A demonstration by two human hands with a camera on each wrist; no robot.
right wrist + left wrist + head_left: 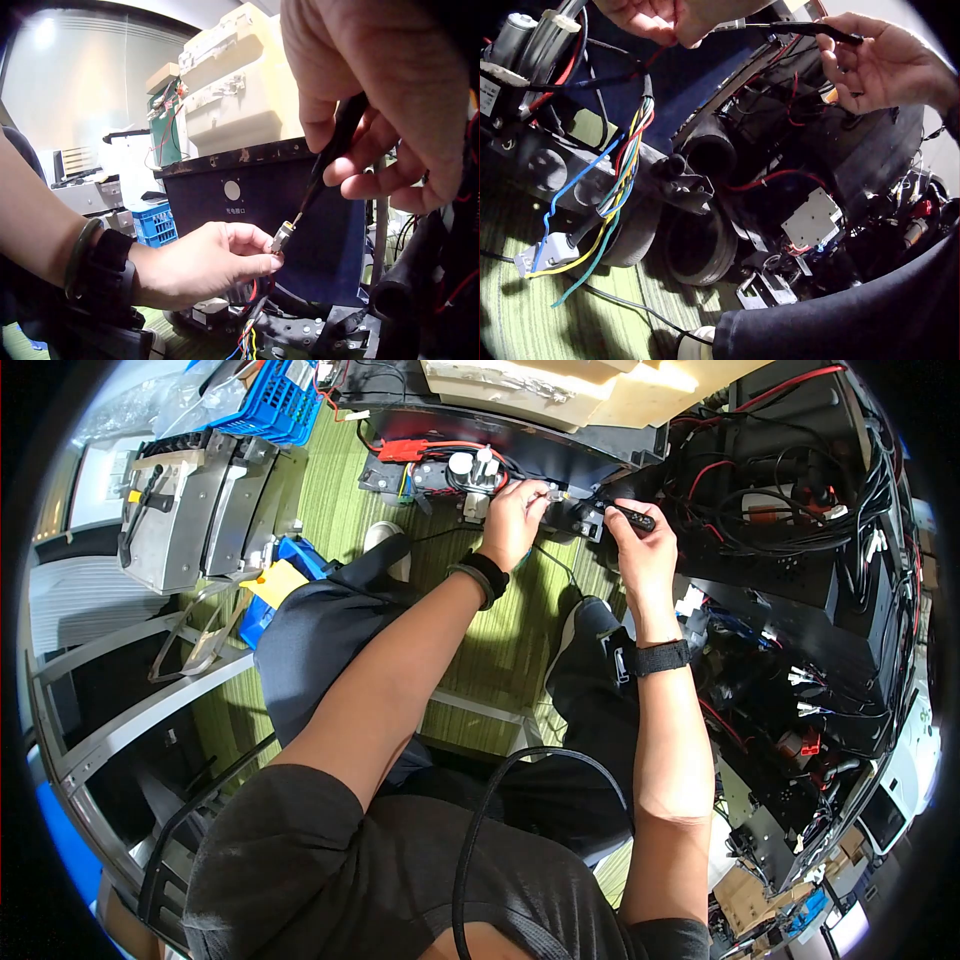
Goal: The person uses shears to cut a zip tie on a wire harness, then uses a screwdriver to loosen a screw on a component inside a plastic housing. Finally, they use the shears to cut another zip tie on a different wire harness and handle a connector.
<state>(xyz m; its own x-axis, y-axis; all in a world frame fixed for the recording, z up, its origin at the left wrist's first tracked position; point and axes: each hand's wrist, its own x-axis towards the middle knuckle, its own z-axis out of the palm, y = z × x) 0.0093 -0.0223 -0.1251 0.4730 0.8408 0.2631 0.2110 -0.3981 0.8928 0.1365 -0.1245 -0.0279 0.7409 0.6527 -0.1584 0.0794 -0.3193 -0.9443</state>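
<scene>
My left hand point(513, 525) pinches a small grey wire connector point(283, 236) between thumb and fingertips, with red wire running down from it. In my right hand point(647, 555) is a slim black tool point(321, 178), gripped between thumb and fingers. Its thin metal tip points down and meets the connector's open end in the right wrist view. Below the left hand, a bundle of coloured wires point(630, 161) hangs from a black sleeve, some ends loose. Both hands are in front of a dark metal box point(262, 199).
A black wheel point(697, 244) and metal brackets sit low by the box. Beside the right arm, an open black frame point(800, 590) is full of cables. A blue crate point(285, 405) stands at the far left, and green carpet point(335, 475) covers the floor.
</scene>
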